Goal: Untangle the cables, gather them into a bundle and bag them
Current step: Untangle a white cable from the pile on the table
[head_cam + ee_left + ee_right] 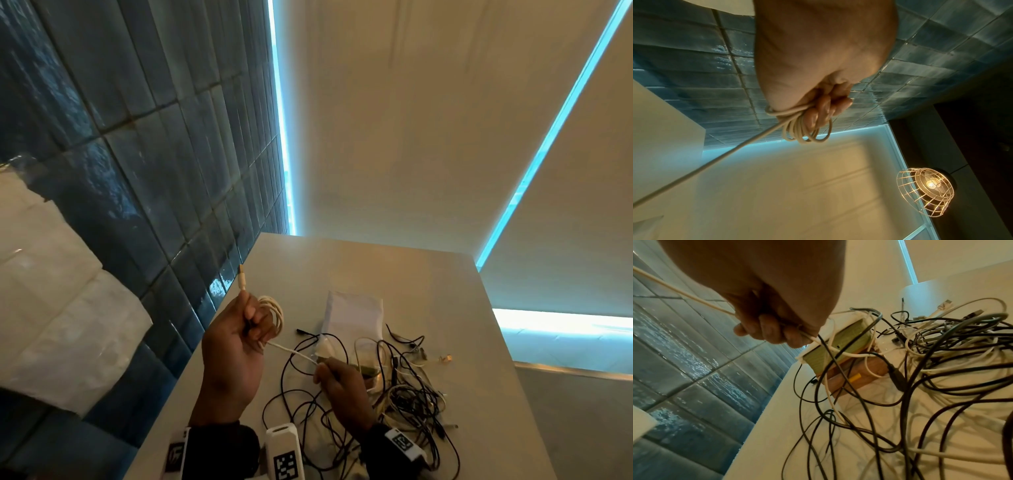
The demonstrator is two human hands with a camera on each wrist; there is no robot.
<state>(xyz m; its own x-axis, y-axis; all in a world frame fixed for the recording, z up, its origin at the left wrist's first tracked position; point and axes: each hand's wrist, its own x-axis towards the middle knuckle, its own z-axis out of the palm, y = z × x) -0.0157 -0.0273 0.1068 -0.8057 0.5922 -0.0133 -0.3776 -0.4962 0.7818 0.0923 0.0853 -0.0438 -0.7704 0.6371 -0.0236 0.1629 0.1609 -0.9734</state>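
Note:
My left hand [245,329] is raised above the table's left edge and grips a coil of white cable [274,313] wound round its fingers [826,107]. The cable's plug end [241,277] sticks up from the fist. The free run of this white cable [715,160] stretches taut down to my right hand [325,371], which pinches it [803,335] just above the table. A tangle of black and white cables [404,394] lies on the table under and right of that hand. A flat white bag [354,313] lies behind the tangle.
The white table [479,377] stands against a dark blue tiled wall [154,205] on its left. A small greenish and brown box [840,345] sits among the cables. White packs [51,291] are stacked at far left. A wire-caged lamp [927,191] hangs overhead.

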